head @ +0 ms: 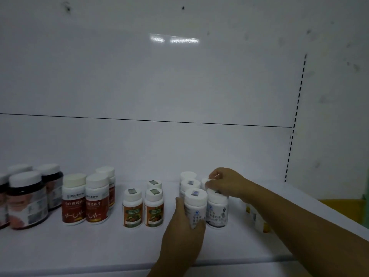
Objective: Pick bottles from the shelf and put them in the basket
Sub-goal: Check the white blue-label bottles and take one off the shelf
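Note:
Several white bottles with blue labels stand grouped on the white shelf (99,246), right of centre. My left hand (183,232) is wrapped around the front left white bottle (195,204), which stands on the shelf. My right hand (225,182) reaches in from the right and pinches the cap of a white bottle in the back row (205,181), above the front right bottle (217,210). No basket is in view.
Two orange-label bottles (132,208) stand left of the group, then red-label bottles (73,200) and dark jars (26,200) at far left. A pale yellow-label bottle (259,220) lies partly hidden behind my right forearm. Something yellow (339,206) shows beyond the shelf's right edge.

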